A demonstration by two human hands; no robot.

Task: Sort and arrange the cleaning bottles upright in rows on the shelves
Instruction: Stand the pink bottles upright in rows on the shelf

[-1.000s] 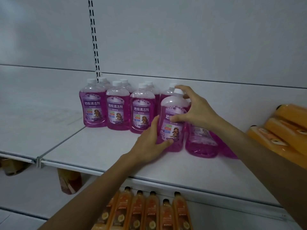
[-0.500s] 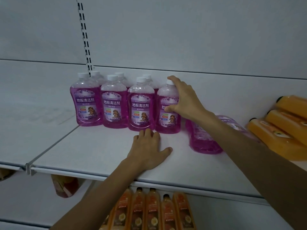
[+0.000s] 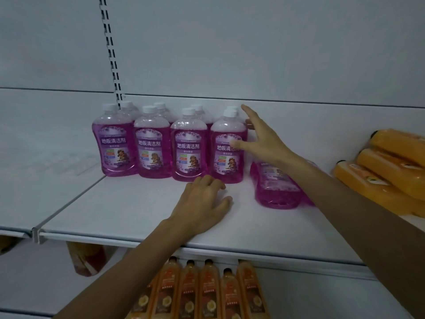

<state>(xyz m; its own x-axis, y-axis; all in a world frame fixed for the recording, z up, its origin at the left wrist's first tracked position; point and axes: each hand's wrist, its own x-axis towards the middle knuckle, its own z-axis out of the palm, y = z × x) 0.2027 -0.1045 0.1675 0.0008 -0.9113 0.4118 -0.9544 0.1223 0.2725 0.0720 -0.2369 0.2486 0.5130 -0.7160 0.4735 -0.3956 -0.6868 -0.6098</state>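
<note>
Several purple floor-cleaner bottles (image 3: 151,143) with white caps stand upright in two rows at the back of the white shelf (image 3: 128,208). The rightmost front bottle (image 3: 226,162) stands in line with them. My right hand (image 3: 262,139) hovers beside it with fingers spread, the thumb over its label, gripping nothing. My left hand (image 3: 202,206) rests palm down on the shelf just in front of the row. One or two more purple bottles (image 3: 276,187) lie on their sides under my right forearm.
Orange bottles (image 3: 391,166) lie stacked on their sides at the shelf's right end. The lower shelf holds a row of orange bottles (image 3: 200,293) and a brownish one (image 3: 87,259) at left. A slotted upright (image 3: 110,51) runs up the back panel.
My right hand set the purple bottle upright at the row's right end and let go, its fingers now spread. My left hand left the bottle and lies flat on the shelf.
</note>
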